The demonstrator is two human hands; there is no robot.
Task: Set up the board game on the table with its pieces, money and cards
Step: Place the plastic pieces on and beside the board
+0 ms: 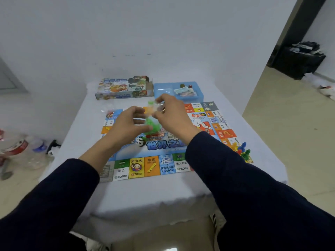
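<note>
While above the board (163, 142), left hand (126, 122) and right hand (170, 115) both pinching a clear bag (151, 115) of green pieces between them, probably tearing it open.

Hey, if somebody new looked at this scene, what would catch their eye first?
Probably the two hands at centre, left hand and right hand, pinching a clear plastic bag of green pieces above the colourful square game board. Next, the small heap of bright plastic pawns at the board's right edge, and the light blue plastic tray beside the printed cardboard game box at the far side.
</note>
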